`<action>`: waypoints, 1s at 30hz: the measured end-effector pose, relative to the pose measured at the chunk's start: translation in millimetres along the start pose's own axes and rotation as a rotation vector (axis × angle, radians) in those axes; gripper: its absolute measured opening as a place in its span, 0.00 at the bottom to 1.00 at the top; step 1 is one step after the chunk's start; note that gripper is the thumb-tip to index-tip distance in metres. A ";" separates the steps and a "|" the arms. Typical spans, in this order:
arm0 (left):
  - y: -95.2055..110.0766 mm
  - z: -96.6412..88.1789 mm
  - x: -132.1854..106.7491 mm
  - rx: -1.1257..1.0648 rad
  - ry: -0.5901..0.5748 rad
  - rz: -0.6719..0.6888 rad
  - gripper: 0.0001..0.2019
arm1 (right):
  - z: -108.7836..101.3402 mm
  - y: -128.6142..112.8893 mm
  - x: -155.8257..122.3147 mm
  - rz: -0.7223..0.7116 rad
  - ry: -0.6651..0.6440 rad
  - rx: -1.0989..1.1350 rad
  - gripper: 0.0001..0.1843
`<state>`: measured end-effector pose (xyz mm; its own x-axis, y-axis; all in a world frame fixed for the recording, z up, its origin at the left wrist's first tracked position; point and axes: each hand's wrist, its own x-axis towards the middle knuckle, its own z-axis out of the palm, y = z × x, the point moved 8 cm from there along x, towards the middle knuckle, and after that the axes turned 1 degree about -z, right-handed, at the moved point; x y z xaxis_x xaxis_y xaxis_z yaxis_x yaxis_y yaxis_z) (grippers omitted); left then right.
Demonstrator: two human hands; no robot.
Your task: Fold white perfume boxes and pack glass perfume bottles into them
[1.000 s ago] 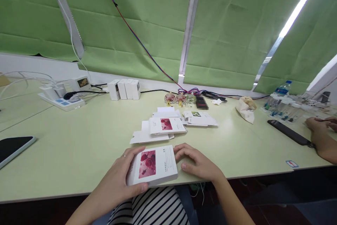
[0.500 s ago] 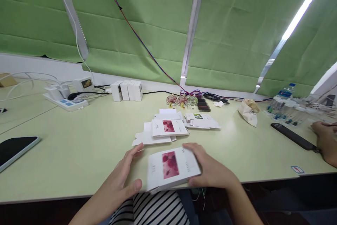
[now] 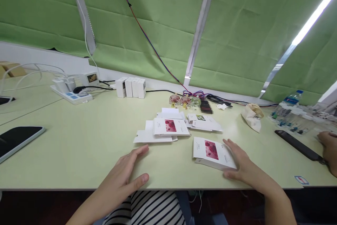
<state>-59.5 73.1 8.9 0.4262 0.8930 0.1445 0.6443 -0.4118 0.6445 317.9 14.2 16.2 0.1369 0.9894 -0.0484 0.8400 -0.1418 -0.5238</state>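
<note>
My right hand [image 3: 240, 163] grips the right edge of a white flat carton with a red rose picture [image 3: 212, 153], holding it on the pale green table [image 3: 79, 147] right of centre. My left hand [image 3: 126, 172] rests near the table's front edge with fingers stretched out and nothing in it. Behind it lies a stack of flat white cartons [image 3: 164, 130], the top one with the same rose picture. A second small pile of flat cartons [image 3: 202, 122] lies further back.
Small glass bottles [image 3: 185, 100] stand by coloured wires at the back. White boxes [image 3: 131, 87] and a power strip [image 3: 72, 95] sit back left, a tablet [image 3: 17, 139] at left. Another person's hand [image 3: 329, 146], a black phone [image 3: 297, 140], a cloth pouch [image 3: 251, 116] and a water bottle [image 3: 288, 102] are at right.
My right hand has carried the rose carton from in front of me to the right and set it on the table. My left hand let go and stays open.
</note>
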 end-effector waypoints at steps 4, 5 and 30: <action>3.8 0.0 -1.1 -0.008 0.033 -0.025 0.28 | -15.2 -61.5 -5.3 -0.258 0.353 -0.006 0.34; 3.7 1.2 -2.0 -0.015 0.037 -0.035 0.28 | -11.7 -82.1 -8.1 -0.356 0.418 0.009 0.28; -18.5 -20.9 222.5 -0.415 -0.032 -0.474 0.15 | 98.6 -181.7 1.2 -0.690 -0.032 0.008 0.07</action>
<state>10.1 283.2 44.8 0.1775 0.9527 -0.2466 0.4704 0.1380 0.8716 113.6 44.2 27.4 -0.4431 0.8537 0.2736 0.7254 0.5208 -0.4500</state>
